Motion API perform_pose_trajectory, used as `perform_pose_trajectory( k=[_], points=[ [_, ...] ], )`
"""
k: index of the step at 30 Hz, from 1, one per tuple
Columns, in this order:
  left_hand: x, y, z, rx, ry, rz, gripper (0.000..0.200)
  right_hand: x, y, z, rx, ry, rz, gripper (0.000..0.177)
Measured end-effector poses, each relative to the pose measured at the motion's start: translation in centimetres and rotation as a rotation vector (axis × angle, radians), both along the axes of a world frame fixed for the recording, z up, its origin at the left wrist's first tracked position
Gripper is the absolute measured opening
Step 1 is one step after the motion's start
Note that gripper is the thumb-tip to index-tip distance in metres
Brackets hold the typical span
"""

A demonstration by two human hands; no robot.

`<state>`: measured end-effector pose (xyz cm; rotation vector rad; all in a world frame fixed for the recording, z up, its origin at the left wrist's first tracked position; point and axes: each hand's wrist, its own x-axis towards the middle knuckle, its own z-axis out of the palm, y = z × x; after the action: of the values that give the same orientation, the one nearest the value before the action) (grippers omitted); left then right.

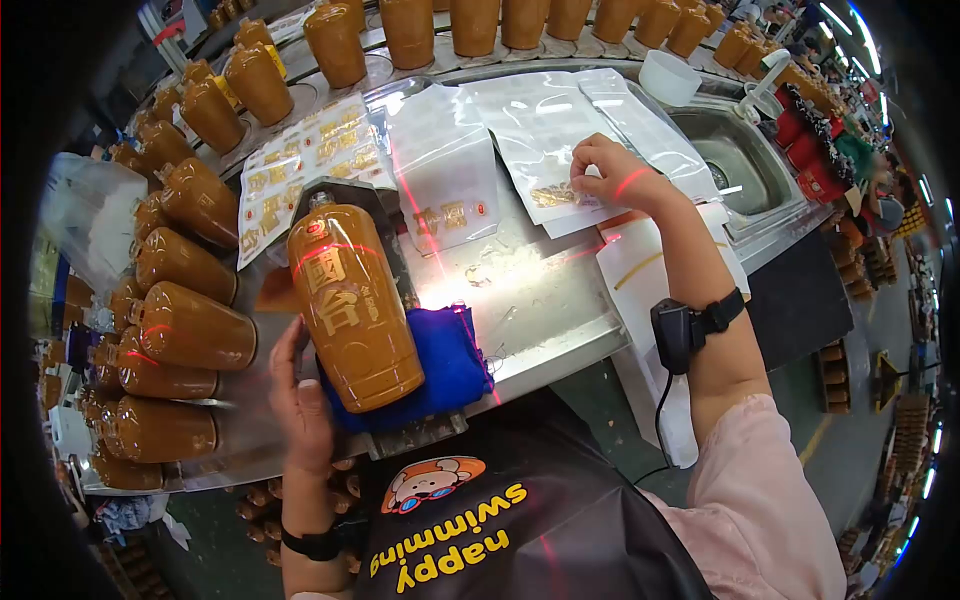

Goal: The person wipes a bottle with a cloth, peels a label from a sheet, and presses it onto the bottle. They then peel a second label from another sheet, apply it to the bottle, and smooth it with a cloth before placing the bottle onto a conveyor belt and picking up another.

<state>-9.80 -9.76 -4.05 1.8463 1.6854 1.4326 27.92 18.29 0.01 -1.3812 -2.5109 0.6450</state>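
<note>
A glossy brown bottle [355, 310] with gold characters and a red emblem lies on its back in a metal cradle, its base over a folded blue cloth [450, 350]. Along the bottle's lower left side is my left hand [303, 400], open, fingers stretched out and fingertips at the glass. My right hand [612, 175] hovers close over a sheet of gold decals [550, 150], thumb and fingers curled together in a pinch. Whatever is between those fingertips, I cannot tell. Red laser lines cross the bottle and my right wrist.
More decal sheets [325, 150] lie left of a clear-covered sheet [440, 170] on the steel bench. Several brown bottles [195, 325] stand along the left and back. At the right are a sink [735, 150] and a white tub [669, 78]. A cable hangs from my right wrist device.
</note>
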Motion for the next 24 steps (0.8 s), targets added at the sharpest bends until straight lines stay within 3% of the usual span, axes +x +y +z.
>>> perform_pose_trajectory(
  k=[4, 9, 12, 16, 19, 22, 23, 24],
  points=[
    [0.9, 0.7, 4.4, 0.132, -0.046, 0.013, 0.064, 0.4, -1.7, 0.5, 0.14, 0.132, 0.047, 0.007],
    [6.1, 4.5, 11.7, -0.011, 0.188, -0.24, 0.051, -1.2, -4.5, 4.3, 0.288, 0.294, 0.191, 0.008],
    [11.6, 9.1, 11.4, 0.137, 0.18, -0.16, 0.039, -2.6, -7.0, 7.2, 0.313, 0.409, 0.306, 0.008],
    [12.6, 12.8, 12.6, -0.166, 0.042, -0.422, 0.018, -3.9, -8.5, 8.1, 0.263, 0.603, 0.407, 0.009],
    [12.3, 13.0, 13.1, 0.124, 0.378, -0.353, 0.013, -4.3, -8.9, 7.5, -0.003, 0.642, 0.427, 0.015],
    [11.9, 12.5, 16.3, -0.065, 0.428, -0.339, 0.012, -4.3, -8.1, 5.5, -0.129, 0.726, 0.448, 0.015],
    [11.4, 12.8, 16.9, -0.134, 0.431, -0.334, 0.013, -4.1, -7.7, 5.1, -0.155, 0.762, 0.452, 0.016],
    [10.6, 13.4, 16.9, -0.231, 0.231, -0.41, 0.017, -3.5, -7.6, 5.0, -0.216, 0.767, 0.393, 0.015]
  ],
)
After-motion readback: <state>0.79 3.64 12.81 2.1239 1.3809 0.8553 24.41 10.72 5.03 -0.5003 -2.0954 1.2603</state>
